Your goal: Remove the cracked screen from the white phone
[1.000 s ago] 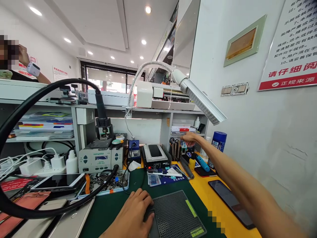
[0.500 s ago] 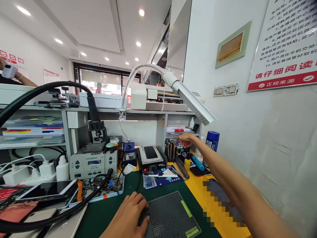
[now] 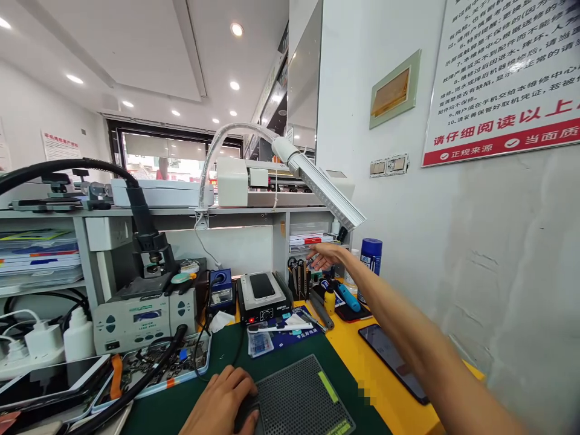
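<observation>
Low in the view, my left hand (image 3: 223, 400) rests over a dark object at the left edge of a perforated grey pad (image 3: 301, 396), its fingers bent around that object. The pad lies on a green mat (image 3: 226, 344). My right hand (image 3: 325, 256) reaches far forward, fingers spread, above a black holder of tools (image 3: 299, 279) below the shelf. I cannot see anything held in it. A yellow bottle (image 3: 329, 300) and a light blue tool (image 3: 348, 297) lie beneath my right forearm.
A lamp (image 3: 326, 190) hangs over the right side. A preheating station (image 3: 265, 296) and a grey control unit (image 3: 145, 320) stand behind the mat. A phone (image 3: 393, 362) lies on the yellow surface, near a blue can (image 3: 371, 257). A black hose (image 3: 145, 380) crosses the left side.
The view has turned right, so things appear further left. My right hand's fingers have opened out from a more curled shape. My left hand stays beside the pad.
</observation>
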`<state>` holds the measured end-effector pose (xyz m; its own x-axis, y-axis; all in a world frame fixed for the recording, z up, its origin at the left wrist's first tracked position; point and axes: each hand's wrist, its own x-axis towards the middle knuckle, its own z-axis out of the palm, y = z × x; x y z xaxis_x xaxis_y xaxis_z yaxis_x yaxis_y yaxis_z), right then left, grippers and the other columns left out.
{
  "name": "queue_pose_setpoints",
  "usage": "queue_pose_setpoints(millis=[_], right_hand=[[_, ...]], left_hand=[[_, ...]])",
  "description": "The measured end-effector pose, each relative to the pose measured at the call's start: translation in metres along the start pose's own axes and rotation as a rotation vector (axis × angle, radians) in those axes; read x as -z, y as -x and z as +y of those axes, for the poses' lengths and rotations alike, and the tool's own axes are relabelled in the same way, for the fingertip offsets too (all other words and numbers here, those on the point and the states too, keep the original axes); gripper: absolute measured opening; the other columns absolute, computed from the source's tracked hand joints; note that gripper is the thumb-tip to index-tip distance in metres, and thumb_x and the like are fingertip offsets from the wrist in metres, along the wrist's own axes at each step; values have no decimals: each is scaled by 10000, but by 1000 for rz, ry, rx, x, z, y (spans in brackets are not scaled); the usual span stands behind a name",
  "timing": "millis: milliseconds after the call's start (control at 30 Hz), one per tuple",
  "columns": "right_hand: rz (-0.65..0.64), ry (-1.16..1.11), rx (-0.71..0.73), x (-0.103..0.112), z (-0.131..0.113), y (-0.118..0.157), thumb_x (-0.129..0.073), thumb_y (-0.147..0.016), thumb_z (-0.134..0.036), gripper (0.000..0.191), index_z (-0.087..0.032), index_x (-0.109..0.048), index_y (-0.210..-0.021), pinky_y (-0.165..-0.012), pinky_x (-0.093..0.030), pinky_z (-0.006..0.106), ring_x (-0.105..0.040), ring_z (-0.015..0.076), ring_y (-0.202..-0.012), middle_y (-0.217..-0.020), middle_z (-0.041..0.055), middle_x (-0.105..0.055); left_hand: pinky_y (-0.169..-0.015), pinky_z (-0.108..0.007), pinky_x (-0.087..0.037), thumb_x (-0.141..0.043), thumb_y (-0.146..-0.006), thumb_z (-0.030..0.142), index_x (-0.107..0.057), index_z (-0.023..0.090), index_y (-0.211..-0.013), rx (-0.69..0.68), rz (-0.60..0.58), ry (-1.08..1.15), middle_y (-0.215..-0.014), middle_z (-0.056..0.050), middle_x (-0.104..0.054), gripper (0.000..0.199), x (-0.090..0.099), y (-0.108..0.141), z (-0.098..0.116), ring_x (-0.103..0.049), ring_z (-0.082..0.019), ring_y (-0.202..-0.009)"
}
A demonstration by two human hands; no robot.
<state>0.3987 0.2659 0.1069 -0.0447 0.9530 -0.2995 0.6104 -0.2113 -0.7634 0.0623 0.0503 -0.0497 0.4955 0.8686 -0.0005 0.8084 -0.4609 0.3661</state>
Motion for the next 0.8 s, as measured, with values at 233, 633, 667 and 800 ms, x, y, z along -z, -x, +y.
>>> queue_pose_setpoints(millis=[233,633,667,800], right_hand=[[90,-26,13,-2,1,7,-599,-965,-358,336,-164,-590,-1239,-850,-562,425,-648,221,-1014,-1219,94,-624],[704,-14,519,-53,-7,82,-588,-959,-397,297,-147,-630,-1114,-716,-548,329,-653,171,-837,-1036,61,-670],[693,-27,568,-69,-2,92,-597,-940,-418,287,-152,-664,-1023,-635,-515,284,-640,158,-737,-908,39,-684],[643,-66,702,-140,29,121,-591,-885,-498,512,-190,-491,-489,-441,-322,258,-398,100,-401,-425,-41,-426]], left_hand=[[-923,-480,-466,-493,-868,347,-653,254,-1037,8,20,26,-1143,-99,-636,251,1,1,3,-590,-316,-1055],[-795,-382,-489,-478,-910,262,-686,248,-947,-152,343,155,-935,-59,-676,212,0,19,2,-618,-241,-881],[-803,-378,-486,-478,-910,253,-688,249,-938,-143,378,163,-931,-53,-683,212,0,18,-1,-621,-238,-883],[-743,-358,-484,-473,-908,255,-678,221,-952,-32,641,213,-930,-68,-686,212,6,16,-13,-620,-245,-888]])
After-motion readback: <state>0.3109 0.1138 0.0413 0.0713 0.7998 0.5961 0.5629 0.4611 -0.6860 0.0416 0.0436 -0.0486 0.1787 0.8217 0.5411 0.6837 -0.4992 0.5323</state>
